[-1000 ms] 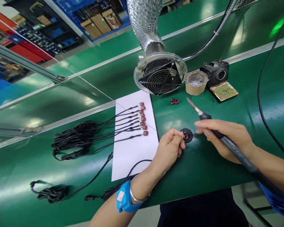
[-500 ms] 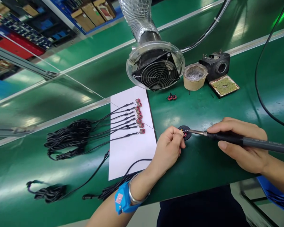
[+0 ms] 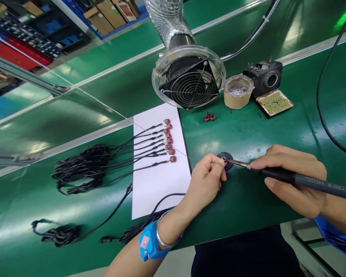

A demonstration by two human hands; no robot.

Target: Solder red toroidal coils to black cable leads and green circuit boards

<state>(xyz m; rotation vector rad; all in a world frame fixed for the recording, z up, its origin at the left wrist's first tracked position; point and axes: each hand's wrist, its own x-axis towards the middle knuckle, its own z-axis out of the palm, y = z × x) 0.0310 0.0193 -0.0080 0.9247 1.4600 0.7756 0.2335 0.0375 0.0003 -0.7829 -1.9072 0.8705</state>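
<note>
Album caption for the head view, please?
Left hand at a red-black coil over a round black disc, right hand pointing a grey-black soldering iron at it.

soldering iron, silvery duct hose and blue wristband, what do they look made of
Soldering iron: bare front looks metal, dull with a slight shine; dark handle is probably plastic, smooth with printed lettering.
Duct hose: likely metal foil, given its crinkled, bright silver surface.
Wristband: smooth, solid blue, perhaps plastic or rubber; the look leaves it open.
</note>
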